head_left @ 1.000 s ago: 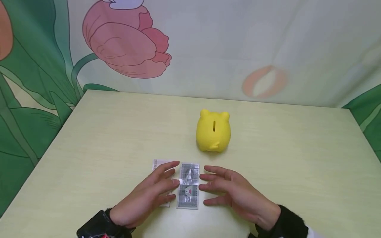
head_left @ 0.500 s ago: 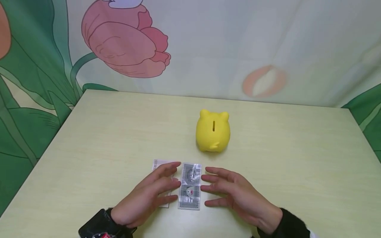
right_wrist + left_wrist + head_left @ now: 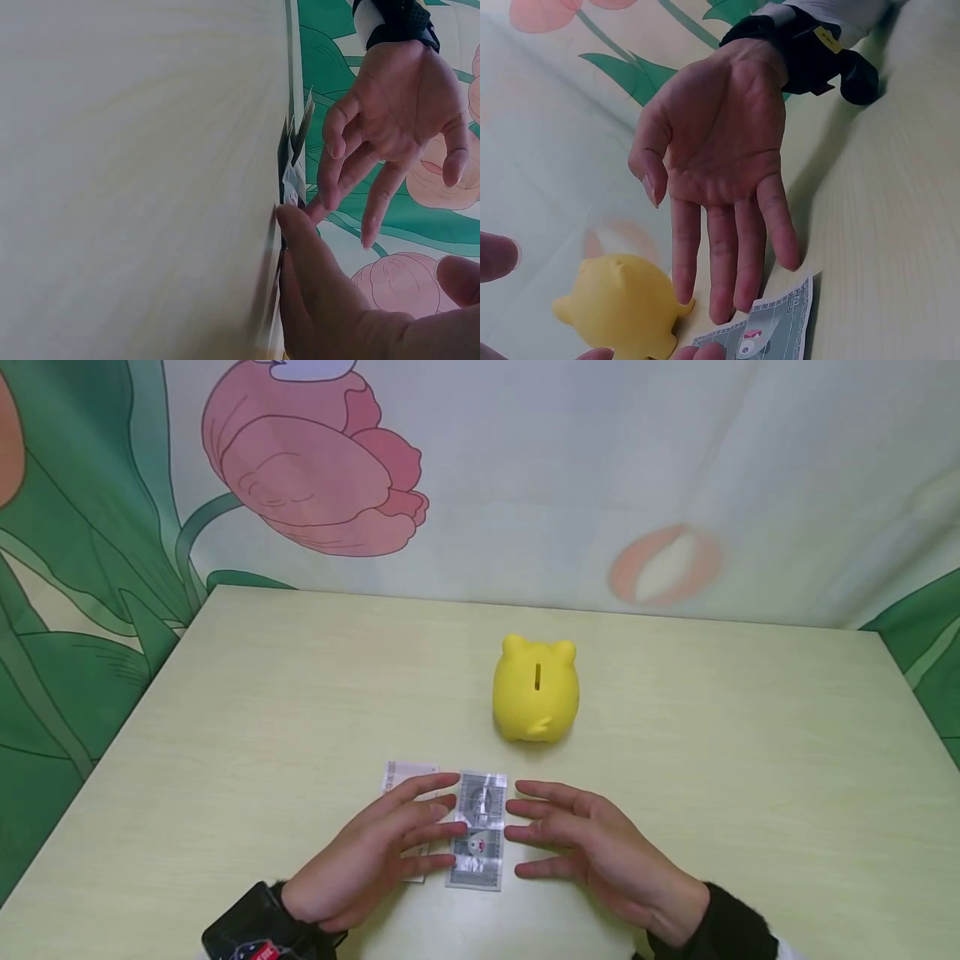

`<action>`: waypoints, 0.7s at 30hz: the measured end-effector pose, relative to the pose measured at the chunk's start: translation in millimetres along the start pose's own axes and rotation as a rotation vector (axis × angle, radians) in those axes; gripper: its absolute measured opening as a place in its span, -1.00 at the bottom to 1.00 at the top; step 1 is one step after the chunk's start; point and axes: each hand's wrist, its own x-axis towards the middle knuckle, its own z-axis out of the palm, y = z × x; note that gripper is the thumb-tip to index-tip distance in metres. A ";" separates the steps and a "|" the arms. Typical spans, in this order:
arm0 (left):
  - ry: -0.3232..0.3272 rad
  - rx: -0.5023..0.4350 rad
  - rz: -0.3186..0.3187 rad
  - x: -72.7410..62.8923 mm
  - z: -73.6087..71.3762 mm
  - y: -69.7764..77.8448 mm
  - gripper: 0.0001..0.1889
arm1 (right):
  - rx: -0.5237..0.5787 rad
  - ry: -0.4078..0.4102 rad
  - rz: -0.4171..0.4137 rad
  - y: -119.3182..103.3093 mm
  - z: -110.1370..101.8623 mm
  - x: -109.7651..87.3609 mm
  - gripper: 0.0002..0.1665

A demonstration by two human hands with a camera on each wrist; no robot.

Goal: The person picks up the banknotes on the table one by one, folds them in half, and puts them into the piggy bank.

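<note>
A grey banknote with a cartoon figure (image 3: pixel 482 802) lies lengthwise on the table, creased across its middle. My left hand (image 3: pixel 378 852) has its fingers extended, with fingertips at the note's left edge. Partly hidden under that hand is a pale purple banknote (image 3: pixel 402 770). Across the grey note, my right hand (image 3: pixel 600 852) reaches in with spread, nearly straight fingers close to its right edge. The left wrist view shows the right palm (image 3: pixel 724 142) above the note's lifted-looking corner (image 3: pixel 791 315). Beyond the notes stands a yellow piggy bank (image 3: pixel 536 702), its slot facing up.
A pale wooden table (image 3: pixel 712 718) carries everything. Behind it hangs a curtain printed with flowers and leaves (image 3: pixel 315 460). A black band with a device (image 3: pixel 262 927) is strapped on the left wrist; a dark cuff (image 3: pixel 720 918) shows on the right.
The grey note has shifted slightly right. My left hand has moved a little to the right, and its fingers now overlap the note's left edge. The right hand is almost still.
</note>
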 end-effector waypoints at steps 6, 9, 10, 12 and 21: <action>0.020 0.018 -0.014 3.7 0.1 0.3 -0.38 | 0.004 0.003 -0.002 -0.2 -1.9 0.7 -0.25; 0.022 0.045 -0.025 6.1 -1.3 -0.2 -0.40 | 0.005 0.006 -0.002 0.0 -2.6 1.0 -0.25; 0.019 0.055 -0.029 7.0 -1.9 -0.6 -0.40 | 0.005 0.007 -0.001 0.2 -2.5 1.1 -0.24; 0.009 0.070 -0.041 8.6 -3.0 -1.4 -0.40 | 0.006 0.010 0.002 0.8 -2.4 1.5 -0.24; 0.005 0.070 -0.045 13.2 -3.3 -1.1 -0.40 | -0.010 -0.005 -0.008 0.2 -7.4 1.0 -0.29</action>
